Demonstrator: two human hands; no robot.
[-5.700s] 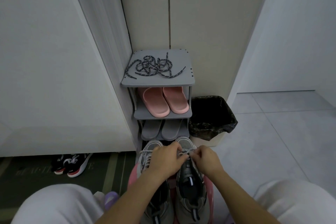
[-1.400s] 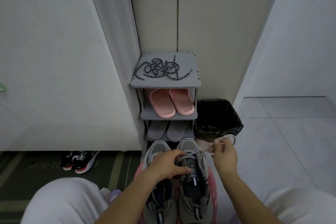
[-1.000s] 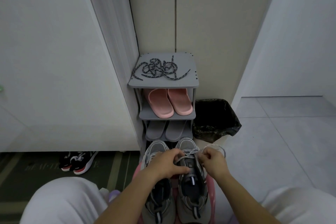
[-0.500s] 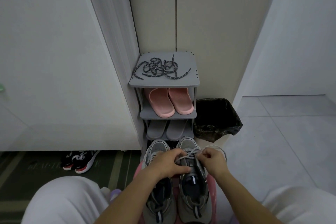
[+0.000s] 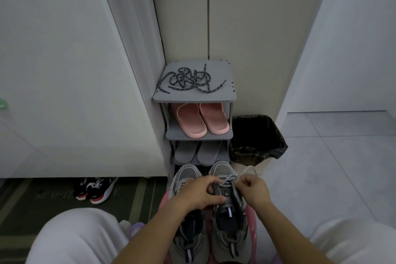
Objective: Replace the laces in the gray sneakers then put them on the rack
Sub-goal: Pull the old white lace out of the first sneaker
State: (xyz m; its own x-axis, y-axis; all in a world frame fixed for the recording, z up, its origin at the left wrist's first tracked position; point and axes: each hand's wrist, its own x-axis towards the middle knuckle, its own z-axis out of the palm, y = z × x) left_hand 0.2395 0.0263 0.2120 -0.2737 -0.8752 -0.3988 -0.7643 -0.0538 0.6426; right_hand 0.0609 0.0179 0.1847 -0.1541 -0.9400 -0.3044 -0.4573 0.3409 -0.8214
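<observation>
Looks early: L hand [image 5: 198, 192] holds sneaker [image 5: 227, 216] beneath it, R hand [image 5: 254, 188] pinches light lace [image 5: 230, 178] just beside, dark laces [image 5: 190, 80] wait on rack [image 5: 214, 97] beyond both; relacing & racking left.

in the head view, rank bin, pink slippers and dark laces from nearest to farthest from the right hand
1. Bin, just beyond the right hand, beside the rack.
2. Pink slippers, on the rack's second shelf.
3. Dark laces, on the rack's top shelf.
</observation>
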